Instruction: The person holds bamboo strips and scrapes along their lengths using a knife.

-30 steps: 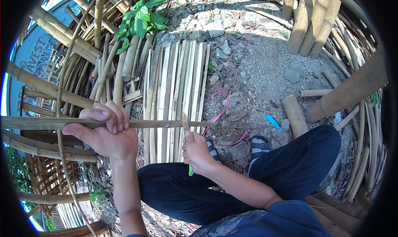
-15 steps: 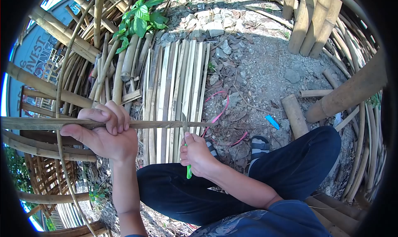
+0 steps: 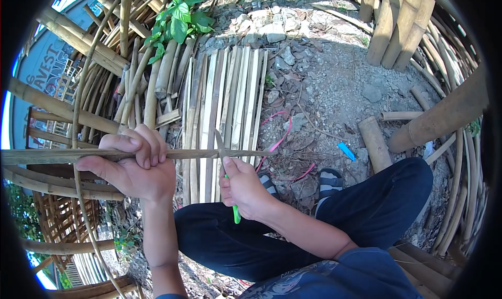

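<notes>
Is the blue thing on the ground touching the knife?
No, the blue object lies on the ground by itself, while the knife is in the right hand.

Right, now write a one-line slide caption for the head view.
Left hand gripping a strip, right hand holding a knife across it, slats laid side by side beyond.

Bright daylight, sunlit stones beyond a shaded foreground — dappled shadows, fisheye curvature (black rounded corners), glaring left edge
</notes>
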The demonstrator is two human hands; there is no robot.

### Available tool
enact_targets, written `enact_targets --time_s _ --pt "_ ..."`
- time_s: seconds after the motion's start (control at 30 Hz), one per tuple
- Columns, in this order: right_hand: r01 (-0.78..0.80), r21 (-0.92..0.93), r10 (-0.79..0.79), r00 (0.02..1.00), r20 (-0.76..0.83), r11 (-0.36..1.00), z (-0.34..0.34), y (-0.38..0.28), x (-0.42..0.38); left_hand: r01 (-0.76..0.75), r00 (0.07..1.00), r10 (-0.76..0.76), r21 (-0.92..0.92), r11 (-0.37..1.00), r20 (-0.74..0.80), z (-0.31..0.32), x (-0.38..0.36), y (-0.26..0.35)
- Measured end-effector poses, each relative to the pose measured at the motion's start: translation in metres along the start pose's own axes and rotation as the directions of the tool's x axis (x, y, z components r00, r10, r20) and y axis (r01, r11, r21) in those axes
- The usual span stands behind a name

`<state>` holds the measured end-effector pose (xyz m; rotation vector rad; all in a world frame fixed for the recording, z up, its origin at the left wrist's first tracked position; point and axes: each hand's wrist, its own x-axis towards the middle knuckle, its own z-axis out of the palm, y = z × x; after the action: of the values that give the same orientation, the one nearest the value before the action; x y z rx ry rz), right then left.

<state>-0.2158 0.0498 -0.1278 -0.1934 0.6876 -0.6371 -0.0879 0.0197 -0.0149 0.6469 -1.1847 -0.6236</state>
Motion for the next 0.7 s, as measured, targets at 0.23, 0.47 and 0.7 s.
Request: enact_targets --time_s 0.23,0.47,0.7 --pt "0.095 -0.047 -0.1 0.985 -0.137 0.994 -0.029 -0.008 0.011 0.033 0.998 -0.027 -0.112 0.993 0.054 -0.007 0.003 0.002" --pt "0.006 -0.226 -0.058 0.973 -0.222 0.974 -0.032 0.007 0.015 0.049 0.979 -0.01 -0.186 0.981 0.205 -0.004 0.007 0.0" --pt "0.114 -0.142 -0.113 0.993 0.015 0.983 0.021 0.0 -0.021 0.02 1.0 -0.02 -0.068 0.997 0.005 0.006 -0.002 0.002"
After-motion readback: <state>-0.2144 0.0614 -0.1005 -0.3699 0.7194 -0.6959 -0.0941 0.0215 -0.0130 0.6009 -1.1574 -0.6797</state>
